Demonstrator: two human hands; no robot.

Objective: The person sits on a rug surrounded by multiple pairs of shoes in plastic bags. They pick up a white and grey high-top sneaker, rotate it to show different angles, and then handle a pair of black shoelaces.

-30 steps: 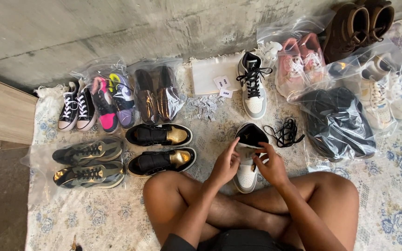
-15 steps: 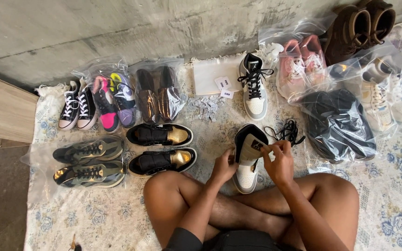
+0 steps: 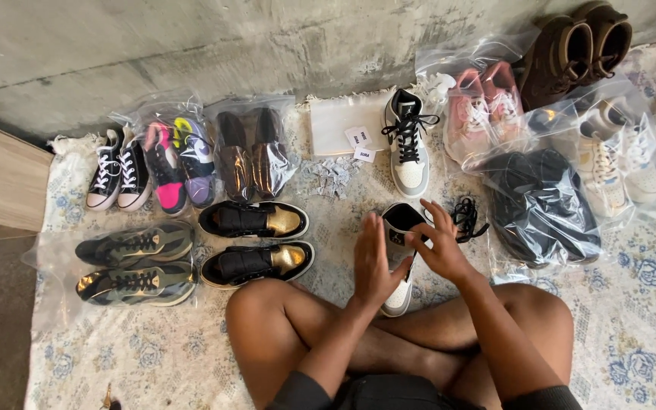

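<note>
Head view: both hands, left [image 3: 373,262] open-palmed, right [image 3: 440,247] pinching, hold a grey-black sneaker [image 3: 402,258].

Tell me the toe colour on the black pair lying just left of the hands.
Metallic gold toes on the black pair, clearest in the head view.
</note>
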